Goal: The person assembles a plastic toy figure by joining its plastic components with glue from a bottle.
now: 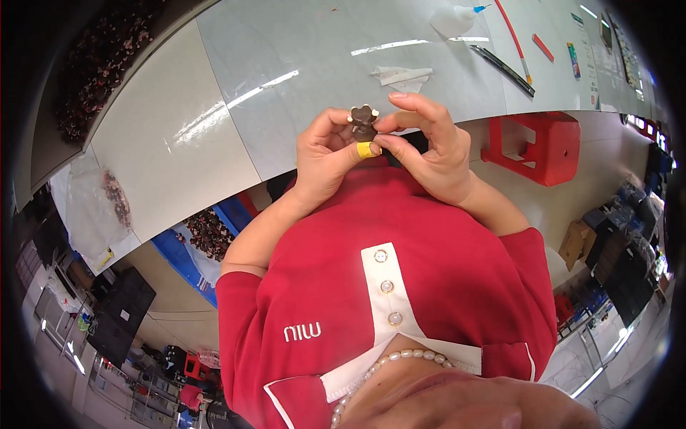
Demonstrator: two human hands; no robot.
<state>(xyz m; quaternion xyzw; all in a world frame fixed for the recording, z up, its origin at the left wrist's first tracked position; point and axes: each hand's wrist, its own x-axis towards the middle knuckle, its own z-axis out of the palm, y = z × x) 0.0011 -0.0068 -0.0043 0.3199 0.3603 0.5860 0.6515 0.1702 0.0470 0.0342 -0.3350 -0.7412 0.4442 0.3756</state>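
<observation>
A small dark brown figurine (364, 123), shaped like a bear with whitish bits at its head, is held up between my two hands in front of the table's near edge. My left hand (325, 157) is closed on its left side, with yellow tape (366, 150) wrapped round the thumb. My right hand (437, 146) pinches the lower right side between thumb and index finger, its other fingers loosely raised. Fingertips cover part of the figurine's edges. Just beyond the hands, a crumpled white tissue (404, 77) lies on the grey tabletop (300, 43).
A white squeeze bottle (451, 23), thin red brush (513, 37), black slim tool (502, 69), red bar (542, 47) and small tube (574, 60) lie far right. Dark pieces fill a tray at far left and a blue crate (170, 257) below. A red stool (564, 146) stands right.
</observation>
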